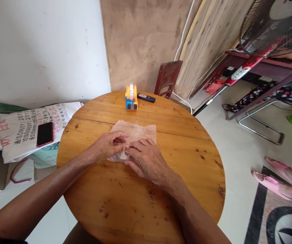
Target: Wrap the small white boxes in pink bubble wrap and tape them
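A sheet of translucent bubble wrap (143,130) lies on the round wooden table (186,152), in front of me. My left hand (111,145) is at the sheet's left part, its fingers curled with the thumb and fingertips closed near the near edge. Over the sheet's near right part rests my right hand (147,157), fingers bent and pressed together around something at the near edge. What lies under its fingers is mostly hidden. Behind the sheet stands an orange and blue tape dispenser (131,97), and a black remote-like object (146,98) lies to its right.
A dark phone (45,134) lies on printed white sacks (24,130) left of the table. Behind the table is a wooden chair (168,78). At the right are a fan (275,27), a dark red table (267,64) and another person's feet in pink slippers (270,183).
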{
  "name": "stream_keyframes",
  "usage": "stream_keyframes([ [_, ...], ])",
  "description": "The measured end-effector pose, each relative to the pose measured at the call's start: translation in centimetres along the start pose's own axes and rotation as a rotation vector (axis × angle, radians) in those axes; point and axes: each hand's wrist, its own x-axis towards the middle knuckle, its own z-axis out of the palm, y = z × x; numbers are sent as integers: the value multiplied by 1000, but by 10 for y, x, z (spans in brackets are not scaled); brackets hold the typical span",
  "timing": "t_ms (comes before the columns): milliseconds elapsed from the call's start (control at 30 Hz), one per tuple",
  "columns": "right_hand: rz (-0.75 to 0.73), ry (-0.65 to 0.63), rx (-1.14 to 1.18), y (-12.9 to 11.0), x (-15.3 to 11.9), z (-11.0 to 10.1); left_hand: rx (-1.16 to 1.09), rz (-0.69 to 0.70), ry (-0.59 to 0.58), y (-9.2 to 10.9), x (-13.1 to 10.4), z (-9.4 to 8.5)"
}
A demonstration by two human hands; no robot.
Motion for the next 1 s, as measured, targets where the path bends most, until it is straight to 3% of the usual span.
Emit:
stream_keyframes([
  [200,29,-64,-64,-7,3,-3,141,-28,43,4,-25,-23],
  [367,54,-67,-110,-14,3,-3,154,-124,-3,-12,-16,-11],
  [467,48,-72,-146,-18,3,-4,333,-108,-27,-18,-8,-6],
  [633,54,-103,-186,-22,5,-5,576,-75,135,-21,-18,-16],
  [700,43,-94,-195,-22,6,-4,518,-95,207,-21,-27,-22],
  [767,34,-72,-204,-21,6,-3,402,-200,222,-20,-35,-27],
  [900,29,-54,-200,-19,5,-1,154,-384,165,-13,-38,-25],
  [1000,26,-66,-173,-18,5,-2,45,-384,156,-9,-33,-19],
])
